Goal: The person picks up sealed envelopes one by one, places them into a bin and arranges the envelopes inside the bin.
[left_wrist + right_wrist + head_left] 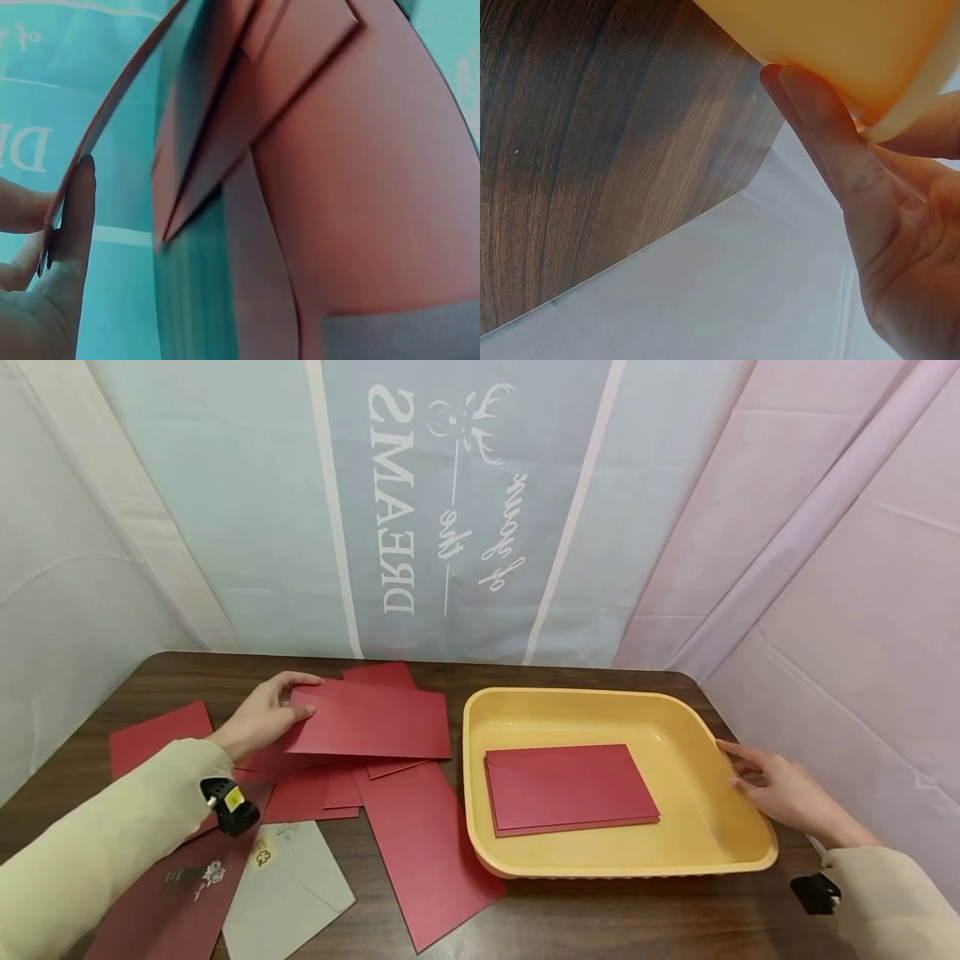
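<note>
My left hand [266,714] pinches one end of a red envelope [371,720] between thumb and fingers, holding it over other red envelopes left of the yellow tray. In the left wrist view this envelope [112,101] stands nearly edge-on above the others. Inside the tray [693,814] lies a small stack of red envelopes [573,785], slightly offset from each other. My right hand [780,785] grips the tray's right rim. In the right wrist view its fingers lie against the outer wall, with the thumb over the rim [907,120].
Below the left hand are several overlapping red envelopes [427,860]. A grey envelope [288,893] and a darker red one with a white flower print [180,902] lie nearer the front. Another red envelope [161,735] is at the far left. A printed curtain [450,635] hangs behind the wooden table [600,914].
</note>
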Demonstrator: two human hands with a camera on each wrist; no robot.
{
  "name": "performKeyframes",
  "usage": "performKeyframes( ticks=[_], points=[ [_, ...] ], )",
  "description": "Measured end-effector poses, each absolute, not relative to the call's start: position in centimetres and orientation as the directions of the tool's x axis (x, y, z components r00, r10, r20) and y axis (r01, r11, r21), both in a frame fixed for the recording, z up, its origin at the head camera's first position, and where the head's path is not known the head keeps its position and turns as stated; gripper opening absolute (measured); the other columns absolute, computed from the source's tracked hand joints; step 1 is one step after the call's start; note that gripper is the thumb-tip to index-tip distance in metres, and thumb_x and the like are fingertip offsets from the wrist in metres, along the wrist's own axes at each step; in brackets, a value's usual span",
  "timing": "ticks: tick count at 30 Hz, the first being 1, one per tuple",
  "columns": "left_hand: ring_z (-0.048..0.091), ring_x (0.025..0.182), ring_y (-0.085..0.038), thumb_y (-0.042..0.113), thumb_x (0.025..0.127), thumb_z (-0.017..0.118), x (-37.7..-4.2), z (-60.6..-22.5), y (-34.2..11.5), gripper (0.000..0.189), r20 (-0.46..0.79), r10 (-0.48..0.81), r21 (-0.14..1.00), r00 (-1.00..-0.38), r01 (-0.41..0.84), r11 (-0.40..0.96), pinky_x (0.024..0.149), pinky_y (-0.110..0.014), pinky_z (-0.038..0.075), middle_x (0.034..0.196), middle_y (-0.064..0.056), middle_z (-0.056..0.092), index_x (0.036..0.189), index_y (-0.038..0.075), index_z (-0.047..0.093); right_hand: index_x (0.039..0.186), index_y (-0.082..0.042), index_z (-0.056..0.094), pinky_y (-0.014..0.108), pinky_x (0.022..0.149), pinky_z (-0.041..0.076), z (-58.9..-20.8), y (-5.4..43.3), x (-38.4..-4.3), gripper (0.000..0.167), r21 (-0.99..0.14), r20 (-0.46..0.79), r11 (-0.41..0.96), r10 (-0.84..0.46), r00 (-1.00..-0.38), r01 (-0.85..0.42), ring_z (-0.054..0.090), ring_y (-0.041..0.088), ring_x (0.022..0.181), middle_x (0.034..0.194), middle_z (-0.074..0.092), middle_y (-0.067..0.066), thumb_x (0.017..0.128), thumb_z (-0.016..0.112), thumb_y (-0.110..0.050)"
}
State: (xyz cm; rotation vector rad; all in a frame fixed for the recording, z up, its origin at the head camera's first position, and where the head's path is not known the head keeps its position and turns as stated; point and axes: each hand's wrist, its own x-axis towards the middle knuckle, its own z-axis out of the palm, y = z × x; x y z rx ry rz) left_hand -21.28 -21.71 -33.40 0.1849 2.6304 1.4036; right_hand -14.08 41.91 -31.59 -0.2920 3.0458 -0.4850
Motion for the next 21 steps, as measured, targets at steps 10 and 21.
performKeyframes(
  ticks=[10, 21],
  points=[
    [0.056, 0.080, 0.001, 0.013, 0.098, 0.052, -20.6, -31.4, -21.1, 0.050, -0.014, 0.123, 0.842, -0.992, 0.055, 0.537, 0.070, -0.022, 0.048, 0.138, -0.022, 0.038, 0.145, 0.006, 0.036, 0.136, 0.010, 0.044, 0.027, 0.067, 0.051, -32.0, 42.0, -13.8, 0.054, -0.319, -0.021, 0.932, -0.191, -0.981, -0.175, 0.066, 0.041, 0.092, 0.101, 0.068, 0.025, 0.088, 0.065, -0.005],
    [0.057, 0.081, 0.008, 0.013, 0.100, 0.048, -19.6, -30.0, -19.4, 0.054, 0.036, 0.084, 0.916, -0.996, 0.067, 0.394, 0.068, -0.021, 0.053, 0.147, -0.022, 0.027, 0.149, 0.006, 0.028, 0.135, 0.011, 0.044, 0.029, 0.067, 0.051, -32.4, 42.1, -13.7, 0.053, -0.311, -0.001, 0.932, -0.197, -0.980, -0.187, 0.066, 0.042, 0.092, 0.100, 0.068, 0.025, 0.088, 0.065, -0.005]
  ],
)
